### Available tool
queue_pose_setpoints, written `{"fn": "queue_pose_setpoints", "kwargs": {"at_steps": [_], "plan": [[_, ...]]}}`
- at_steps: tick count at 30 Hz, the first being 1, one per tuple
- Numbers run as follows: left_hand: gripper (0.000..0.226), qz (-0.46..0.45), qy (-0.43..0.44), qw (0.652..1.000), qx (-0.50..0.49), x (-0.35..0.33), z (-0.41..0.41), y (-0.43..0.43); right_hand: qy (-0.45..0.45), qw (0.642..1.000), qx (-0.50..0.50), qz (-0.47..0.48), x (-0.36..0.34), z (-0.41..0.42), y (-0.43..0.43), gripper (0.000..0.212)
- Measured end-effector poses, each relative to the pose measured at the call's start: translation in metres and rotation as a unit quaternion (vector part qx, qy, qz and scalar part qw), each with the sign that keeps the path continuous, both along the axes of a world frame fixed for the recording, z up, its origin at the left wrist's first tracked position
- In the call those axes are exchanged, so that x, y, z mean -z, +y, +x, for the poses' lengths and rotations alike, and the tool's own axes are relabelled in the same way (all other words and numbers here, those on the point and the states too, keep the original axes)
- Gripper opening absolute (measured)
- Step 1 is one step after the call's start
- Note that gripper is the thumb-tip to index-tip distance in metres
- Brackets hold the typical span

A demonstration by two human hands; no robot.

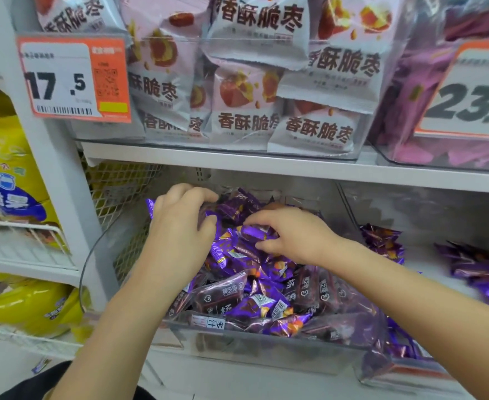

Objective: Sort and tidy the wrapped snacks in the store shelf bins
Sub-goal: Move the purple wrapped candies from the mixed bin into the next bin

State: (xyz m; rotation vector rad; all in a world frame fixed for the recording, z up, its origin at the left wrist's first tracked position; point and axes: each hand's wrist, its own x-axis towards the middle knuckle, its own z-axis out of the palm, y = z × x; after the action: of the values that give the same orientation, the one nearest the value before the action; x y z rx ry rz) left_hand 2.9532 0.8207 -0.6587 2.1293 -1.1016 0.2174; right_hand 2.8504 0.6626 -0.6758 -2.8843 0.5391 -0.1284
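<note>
The white shelf board (237, 166) is running across just above my hands, leaving only a shallow gap over the back of the clear bin (266, 350) I am reaching into. On that board an upper bin (180, 142) is holding pink-and-white packs (246, 116) pressed against its front wall, with an orange price tag (73, 79) hanging at its left corner. To the left, a mesh panel (116, 186) is closing off my bin's side, and beyond the upright, yellow bags (7, 168) are sitting in wire racks. To the right, a neighbouring bin (428, 255) is holding more purple wrappers, with its bare bottom showing between them. The open room is lying toward me, where my bin's front wall is sitting low and its top is uncovered.

The purple wrapped snacks (266, 284) are filling the bin in a heap, mixed with brown wrapped snacks (220, 295) near the front. My left hand (180, 226) is reaching to the back left of the heap, fingers curled down and thumb closing on a bunch of the purple wrapped snacks. My right hand (292, 235) is working apart from it near the middle, thumb and forefinger pinching a single purple snack (255, 230) on top of the heap, the other fingers curling below it.
</note>
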Motion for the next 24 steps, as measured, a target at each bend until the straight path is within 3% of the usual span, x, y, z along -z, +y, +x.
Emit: {"fn": "queue_pose_setpoints", "kwargs": {"at_steps": [3, 7, 11, 13, 15, 19, 24], "plan": [[0.030, 0.000, 0.004, 1.000, 0.020, 0.001, -0.002, -0.004, -0.067, 0.992, 0.012, 0.104, 0.000, -0.004, 0.001, 0.044], [0.030, -0.021, 0.042, 0.998, 0.046, 0.000, -0.008, -0.010, -0.170, 0.952, -0.003, 0.255, -0.011, -0.019, 0.010, 0.042], [0.037, -0.040, 0.252, 0.954, 0.157, -0.002, -0.018, -0.014, -0.251, 0.904, -0.014, 0.345, -0.020, -0.035, 0.011, 0.042], [0.044, -0.025, 0.299, 0.937, 0.178, 0.001, -0.025, -0.019, -0.252, 0.897, -0.003, 0.362, -0.020, -0.038, 0.012, 0.038], [0.045, -0.014, 0.277, 0.949, 0.153, 0.005, -0.028, -0.025, -0.236, 0.888, 0.021, 0.393, -0.020, -0.039, 0.015, 0.036], [0.023, 0.013, 0.137, 0.988, 0.070, 0.002, -0.016, -0.022, -0.201, 0.923, 0.086, 0.318, -0.022, -0.037, 0.011, 0.033], [0.006, 0.155, 0.126, 0.968, 0.150, -0.001, -0.009, -0.001, -0.169, 0.914, 0.118, 0.349, -0.021, -0.044, 0.012, 0.010]]}}
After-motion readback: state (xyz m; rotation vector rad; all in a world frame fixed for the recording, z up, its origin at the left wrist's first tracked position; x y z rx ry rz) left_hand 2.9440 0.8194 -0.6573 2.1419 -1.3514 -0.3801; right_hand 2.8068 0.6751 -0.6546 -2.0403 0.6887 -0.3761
